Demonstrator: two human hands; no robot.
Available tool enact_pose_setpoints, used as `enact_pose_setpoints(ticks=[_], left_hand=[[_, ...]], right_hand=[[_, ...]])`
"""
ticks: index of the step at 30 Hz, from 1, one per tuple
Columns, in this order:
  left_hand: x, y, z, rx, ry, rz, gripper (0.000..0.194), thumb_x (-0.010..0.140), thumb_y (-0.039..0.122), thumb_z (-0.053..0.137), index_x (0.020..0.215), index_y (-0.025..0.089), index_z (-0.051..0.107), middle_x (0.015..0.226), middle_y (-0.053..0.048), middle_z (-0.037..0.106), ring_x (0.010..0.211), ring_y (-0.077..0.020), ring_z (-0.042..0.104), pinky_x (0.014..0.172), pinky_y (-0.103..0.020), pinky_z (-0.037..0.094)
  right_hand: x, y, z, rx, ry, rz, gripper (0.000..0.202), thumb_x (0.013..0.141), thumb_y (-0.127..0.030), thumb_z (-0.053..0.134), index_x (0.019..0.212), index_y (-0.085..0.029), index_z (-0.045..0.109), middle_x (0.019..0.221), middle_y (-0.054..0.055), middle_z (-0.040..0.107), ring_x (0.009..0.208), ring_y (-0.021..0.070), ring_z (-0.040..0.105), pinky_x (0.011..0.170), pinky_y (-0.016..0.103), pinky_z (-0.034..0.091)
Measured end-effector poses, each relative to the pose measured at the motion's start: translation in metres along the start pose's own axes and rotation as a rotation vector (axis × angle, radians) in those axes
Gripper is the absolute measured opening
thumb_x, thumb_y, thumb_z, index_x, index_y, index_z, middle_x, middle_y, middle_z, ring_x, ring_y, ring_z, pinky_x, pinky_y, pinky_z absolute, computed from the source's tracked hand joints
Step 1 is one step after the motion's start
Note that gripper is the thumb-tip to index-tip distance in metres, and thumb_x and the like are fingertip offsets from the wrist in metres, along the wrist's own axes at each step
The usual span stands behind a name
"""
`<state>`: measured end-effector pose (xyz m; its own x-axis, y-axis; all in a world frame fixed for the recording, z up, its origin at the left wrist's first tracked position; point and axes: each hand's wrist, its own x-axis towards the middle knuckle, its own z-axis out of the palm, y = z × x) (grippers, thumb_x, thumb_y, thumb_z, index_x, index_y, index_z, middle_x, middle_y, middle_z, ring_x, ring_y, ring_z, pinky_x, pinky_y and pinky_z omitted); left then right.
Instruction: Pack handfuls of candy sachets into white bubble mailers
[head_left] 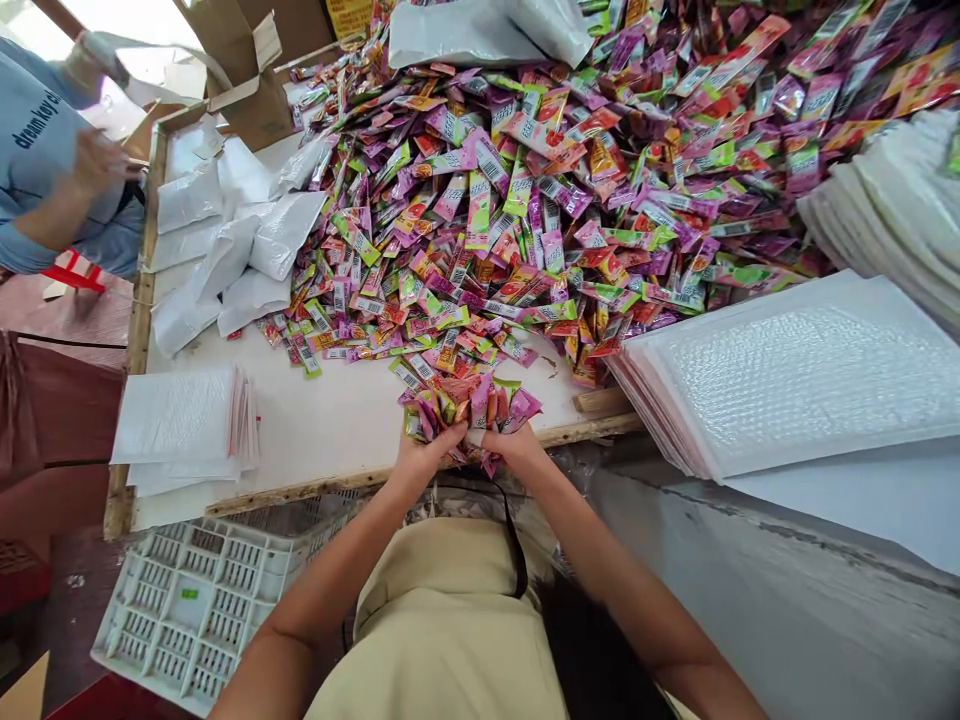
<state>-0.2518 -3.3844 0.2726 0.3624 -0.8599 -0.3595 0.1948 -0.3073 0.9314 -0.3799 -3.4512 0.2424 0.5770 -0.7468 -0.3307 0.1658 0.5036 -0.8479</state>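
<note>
left hand [433, 450] and right hand [513, 444] were both curled round a fat bunch of packets [480, 400] by the table edge [300, 491], near the big pile [480, 230], pressed together probably so none slipped loose

A plain beige garment [450, 650] is worn (a thin black strap [519, 572] is seen on it); forearms [352, 545] are uncovered.

Daylight glares at the upper left — bubble mailers [810, 370] shine, a co-worker's hand [99, 165] blurs.
</note>
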Motion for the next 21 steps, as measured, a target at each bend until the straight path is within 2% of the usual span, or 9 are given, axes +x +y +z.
enact_pose_setpoints(ticks=[2, 5, 7, 9, 12, 15, 17, 19, 21], left_hand=[[0.000, 0.000, 0.003, 0.017, -0.011, 0.018, 0.055, 0.071, 0.059, 0.075, 0.112, 0.023, 0.065, 0.113, -0.008, 0.069, 0.115, -0.0288, 0.062, 0.104, -0.044, 0.048], [0.004, 0.003, 0.009, 0.114, 0.016, 0.101, 0.075, 0.069, 0.078, 0.063, 0.120, 0.023, 0.061, 0.115, -0.012, 0.067, 0.126, -0.0312, 0.054, 0.111, -0.046, 0.041], [0.009, 0.003, 0.012, 0.175, 0.016, 0.162, 0.084, 0.069, 0.086, 0.053, 0.125, 0.024, 0.058, 0.120, -0.013, 0.064, 0.131, -0.0309, 0.049, 0.112, -0.045, 0.039], [0.015, 0.002, 0.013, 0.229, -0.003, 0.224, 0.090, 0.068, 0.091, 0.045, 0.129, 0.025, 0.055, 0.125, -0.014, 0.061, 0.134, -0.0300, 0.046, 0.112, -0.044, 0.039], [0.022, -0.002, 0.010, 0.264, -0.074, 0.262, 0.094, 0.067, 0.093, 0.041, 0.131, 0.025, 0.054, 0.127, -0.014, 0.059, 0.133, -0.0301, 0.046, 0.110, -0.044, 0.039], [0.026, -0.002, 0.008, 0.256, -0.182, 0.191, 0.099, 0.064, 0.091, 0.049, 0.135, 0.023, 0.052, 0.125, -0.014, 0.060, 0.132, -0.0315, 0.047, 0.112, -0.045, 0.037], [0.029, -0.002, 0.010, 0.261, -0.227, 0.139, 0.097, 0.065, 0.085, 0.057, 0.138, 0.022, 0.049, 0.123, -0.014, 0.062, 0.131, -0.0314, 0.047, 0.113, -0.045, 0.035], [0.033, -0.001, 0.013, 0.261, -0.214, 0.151, 0.091, 0.070, 0.081, 0.056, 0.139, 0.023, 0.048, 0.121, -0.012, 0.063, 0.131, -0.0307, 0.047, 0.115, -0.044, 0.032], [0.037, 0.000, 0.019, 0.261, -0.156, 0.211, 0.085, 0.075, 0.083, 0.047, 0.137, 0.026, 0.050, 0.121, -0.012, 0.062, 0.133, -0.0300, 0.046, 0.116, -0.043, 0.031]], right_hand=[[0.000, -0.004, -0.001, -0.073, -0.036, -0.011, 0.035, 0.062, -0.034, 0.080, 0.093, -0.024, 0.069, 0.094, 0.002, 0.072, 0.097, 0.0252, 0.067, 0.095, 0.044, 0.053], [0.002, -0.008, 0.002, -0.125, -0.176, -0.008, 0.041, 0.058, -0.037, 0.084, 0.093, -0.023, 0.068, 0.086, 0.001, 0.071, 0.091, 0.0240, 0.066, 0.091, 0.043, 0.054], [0.004, -0.009, 0.005, -0.101, -0.261, -0.006, 0.049, 0.056, -0.040, 0.085, 0.098, -0.022, 0.068, 0.087, 0.001, 0.071, 0.089, 0.0233, 0.066, 0.088, 0.043, 0.055], [0.006, -0.009, 0.006, -0.084, -0.288, -0.031, 0.053, 0.056, -0.041, 0.086, 0.101, -0.023, 0.067, 0.090, 0.002, 0.070, 0.091, 0.0230, 0.065, 0.088, 0.041, 0.055], [0.011, -0.008, 0.002, -0.117, -0.272, -0.064, 0.049, 0.057, -0.038, 0.085, 0.099, -0.022, 0.066, 0.087, 0.001, 0.070, 0.092, 0.0224, 0.064, 0.089, 0.040, 0.054], [0.017, -0.007, -0.008, -0.206, -0.249, -0.063, 0.038, 0.058, -0.034, 0.082, 0.090, -0.021, 0.066, 0.076, -0.001, 0.067, 0.082, 0.0210, 0.064, 0.086, 0.040, 0.055], [0.019, -0.007, -0.013, -0.243, -0.221, -0.072, 0.033, 0.058, -0.033, 0.080, 0.086, -0.022, 0.065, 0.076, -0.002, 0.067, 0.080, 0.0208, 0.063, 0.087, 0.040, 0.054], [0.020, -0.006, -0.014, -0.226, -0.199, -0.085, 0.033, 0.057, -0.035, 0.079, 0.085, -0.023, 0.065, 0.080, -0.002, 0.068, 0.086, 0.0219, 0.064, 0.091, 0.040, 0.053], [0.021, -0.004, -0.013, -0.161, -0.188, -0.088, 0.038, 0.057, -0.039, 0.080, 0.089, -0.025, 0.066, 0.085, -0.001, 0.069, 0.095, 0.0235, 0.064, 0.096, 0.042, 0.051]])
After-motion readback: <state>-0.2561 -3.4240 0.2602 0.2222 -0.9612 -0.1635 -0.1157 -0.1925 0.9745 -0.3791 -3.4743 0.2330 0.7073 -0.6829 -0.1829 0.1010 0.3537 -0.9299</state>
